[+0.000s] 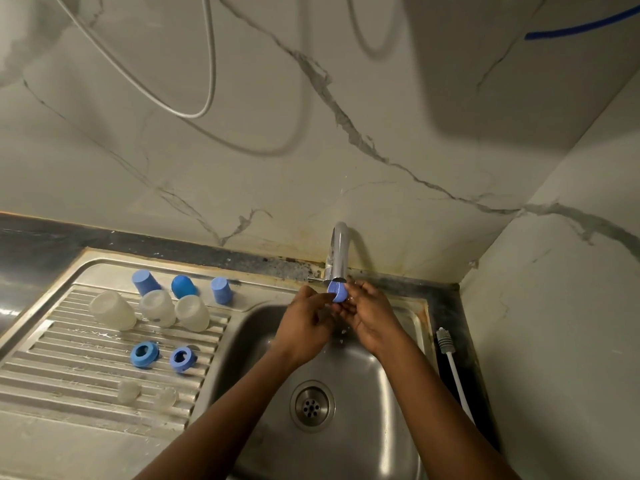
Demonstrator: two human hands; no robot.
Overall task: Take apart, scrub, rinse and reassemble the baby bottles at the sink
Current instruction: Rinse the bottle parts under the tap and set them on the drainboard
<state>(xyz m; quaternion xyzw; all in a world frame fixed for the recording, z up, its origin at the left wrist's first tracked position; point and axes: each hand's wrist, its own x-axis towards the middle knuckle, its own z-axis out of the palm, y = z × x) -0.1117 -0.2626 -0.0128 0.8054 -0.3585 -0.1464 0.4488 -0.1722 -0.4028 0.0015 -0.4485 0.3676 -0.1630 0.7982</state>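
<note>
Head view looks down on the steel sink (377, 382), with its ribbed drainboard (69, 375) on the left carrying three upturned clear bottles (157, 308), three blue caps (145, 281), two blue rings (144, 355) and two clear teats (128, 391). Over the basin, just under the tap (339, 251), the left hand (304, 327) and right hand (370, 317) curl their fingers and together pinch a small blue bottle part (337, 292).

Between left hand (304, 327) and right hand (372, 320): rounded blue plastic bottle piece (337, 293).
Left of them: three blue plastic caps (145, 281); translucent white plastic bottles (157, 306).
Beyond them: cream marble wall (242, 150), grey-veined.
</note>
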